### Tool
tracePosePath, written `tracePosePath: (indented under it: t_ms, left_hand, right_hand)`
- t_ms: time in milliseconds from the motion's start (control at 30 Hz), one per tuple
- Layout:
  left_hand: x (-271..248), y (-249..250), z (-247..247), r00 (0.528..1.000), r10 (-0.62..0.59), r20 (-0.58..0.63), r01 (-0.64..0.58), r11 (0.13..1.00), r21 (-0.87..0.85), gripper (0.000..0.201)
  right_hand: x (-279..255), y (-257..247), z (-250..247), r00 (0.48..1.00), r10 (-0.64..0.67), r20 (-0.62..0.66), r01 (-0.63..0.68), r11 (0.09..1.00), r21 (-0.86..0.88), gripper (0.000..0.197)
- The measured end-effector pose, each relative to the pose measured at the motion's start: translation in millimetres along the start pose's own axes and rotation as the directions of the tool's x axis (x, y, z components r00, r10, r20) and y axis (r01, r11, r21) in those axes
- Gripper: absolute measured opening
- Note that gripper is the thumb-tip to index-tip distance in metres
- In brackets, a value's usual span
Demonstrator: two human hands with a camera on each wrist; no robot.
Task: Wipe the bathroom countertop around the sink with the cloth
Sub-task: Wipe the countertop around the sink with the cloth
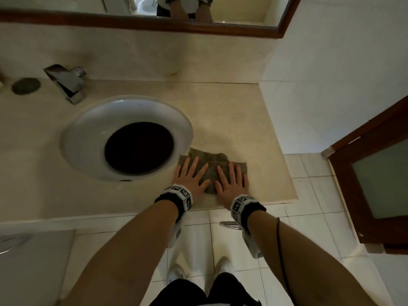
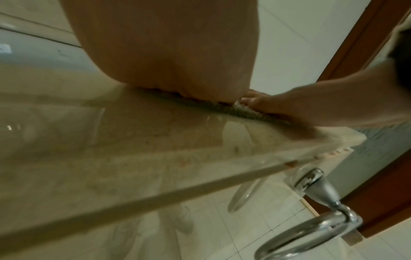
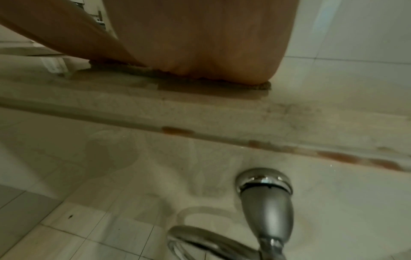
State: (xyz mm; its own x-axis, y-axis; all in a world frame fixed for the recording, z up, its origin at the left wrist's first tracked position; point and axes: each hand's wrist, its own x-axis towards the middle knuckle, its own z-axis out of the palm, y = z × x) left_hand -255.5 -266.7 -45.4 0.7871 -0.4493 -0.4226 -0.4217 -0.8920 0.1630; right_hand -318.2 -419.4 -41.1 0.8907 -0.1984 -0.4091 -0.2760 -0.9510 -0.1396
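Nearest the person, just inside the front edge of the counter (image 1: 254, 138), both hands lie palm-down and side by side on the cloth (image 1: 212, 167). The left hand (image 1: 191, 176) covers the cloth's left half and the right hand (image 1: 230, 181) its right half, with all the fingers (image 1: 195, 165) straight, spread and released, pressing flat and gripping nothing. Both wrist views agree, each showing the heel of a palm bearing down on the cloth's frayed near edge. The cloth is a grey-green rag, folded over on itself, its long axis running left to right across the counter, so it lies under the fingers and reaches a little beyond the fingertips. Its far left corner sits just beside the rim of the round white sink (image 1: 72, 138), close to touching, though I cannot tell whether it does. That is the relation the coming stroke likely turns on: the left hand is the nearer to the basin, while unwiped stone lies open away from the person and to the right. A push along the rim's curve towards the back wall seems the natural next pass. Beyond the sink stands the chrome faucet (image 1: 66, 82), and above that the wood-framed mirror (image 1: 141, 21).
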Motion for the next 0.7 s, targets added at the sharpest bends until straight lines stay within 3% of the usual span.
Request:
tracePosePath:
  t_ms: [300,700]
  left_hand:
    - [58,-10,-29,1.000,-0.014,-0.002,0.014,0.999,-0.038,0.062]
    - [163,-4,-70,0.990,-0.131,-0.047,0.128,0.990,-0.062,0.066]
  right_hand:
    - [67,1,-33,1.000,-0.017,0.024,0.017,1.000,-0.020,0.057]
    - [187,20,-86,0.993,-0.117,0.034,0.118,0.993,-0.029,0.057]
